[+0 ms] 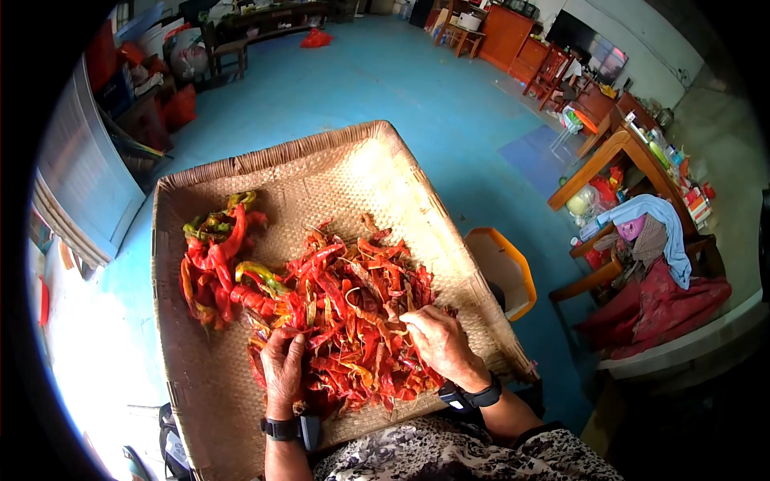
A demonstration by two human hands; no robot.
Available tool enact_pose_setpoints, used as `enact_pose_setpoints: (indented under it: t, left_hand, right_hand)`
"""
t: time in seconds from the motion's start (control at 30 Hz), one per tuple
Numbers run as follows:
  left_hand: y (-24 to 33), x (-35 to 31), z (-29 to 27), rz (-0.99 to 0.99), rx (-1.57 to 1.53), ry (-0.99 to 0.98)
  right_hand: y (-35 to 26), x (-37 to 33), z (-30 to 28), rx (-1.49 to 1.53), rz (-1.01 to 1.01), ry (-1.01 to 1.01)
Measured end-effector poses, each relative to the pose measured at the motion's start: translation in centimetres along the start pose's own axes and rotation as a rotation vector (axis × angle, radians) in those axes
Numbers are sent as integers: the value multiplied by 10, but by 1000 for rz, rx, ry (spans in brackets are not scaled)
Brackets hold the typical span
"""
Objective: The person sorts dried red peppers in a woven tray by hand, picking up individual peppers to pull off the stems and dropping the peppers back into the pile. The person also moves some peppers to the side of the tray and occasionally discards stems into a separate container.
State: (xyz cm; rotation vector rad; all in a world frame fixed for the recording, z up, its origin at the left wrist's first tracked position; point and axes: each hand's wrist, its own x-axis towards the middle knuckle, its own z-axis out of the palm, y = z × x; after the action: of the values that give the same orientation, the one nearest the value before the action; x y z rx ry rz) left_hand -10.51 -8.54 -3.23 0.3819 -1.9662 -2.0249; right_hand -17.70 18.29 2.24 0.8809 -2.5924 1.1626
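Observation:
A woven basket tray point(370, 172) lies tilted before me, holding a heap of red dried chili peppers point(361, 361). Glossier, plumper red peppers point(216, 260), some greenish, lie in a separate bunch at its left side. At the heap's near left edge, my left hand point(283, 365) is closed, thumb and fingers pinching a red chili pepper point(309, 330). My right hand point(439, 341) reaches over the right part of the heap with its fingers pinched together. What sits between those fingertips is too small to make out.
An orange-rimmed container point(505, 272) stands just past the tray's right side. Farther right are a wooden chair point(589, 280) piled with clothes and a cluttered table point(597, 164). A pale door panel point(88, 168) is at the left. Blue floor point(321, 92) spreads beyond the tray.

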Motion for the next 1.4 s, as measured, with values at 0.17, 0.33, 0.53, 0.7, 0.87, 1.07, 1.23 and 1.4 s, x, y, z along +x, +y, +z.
enact_pose_setpoints:
  t: [0.17,0.33,0.53,0.7,0.87,1.07,1.23,1.4]
  left_hand:
    - [7,5,-1,-1,95,-35]
    - [0,5,-5,-9,13,-40]
    - [-15,7,-11,-77,-82,-58]
    - [-9,6,-6,-40,-67,-22]
    - [-7,7,-7,-8,-66,-30]
    - [-4,6,-10,-46,-4,-49]
    - [7,2,-3,189,151,82]
    - [54,-5,9,722,992,93]
  right_hand:
    - [-10,6,-24,98,-38,239]
    - [15,15,-78,-140,60,621]
    - [100,2,-111,110,239,850]
    - [104,-16,-106,-627,205,597]
    - [49,-33,-48,-257,25,108]
    - [29,-35,-10,-163,120,-103]
    - [16,4,23,97,127,12]
    - [7,30,8,166,-15,258]
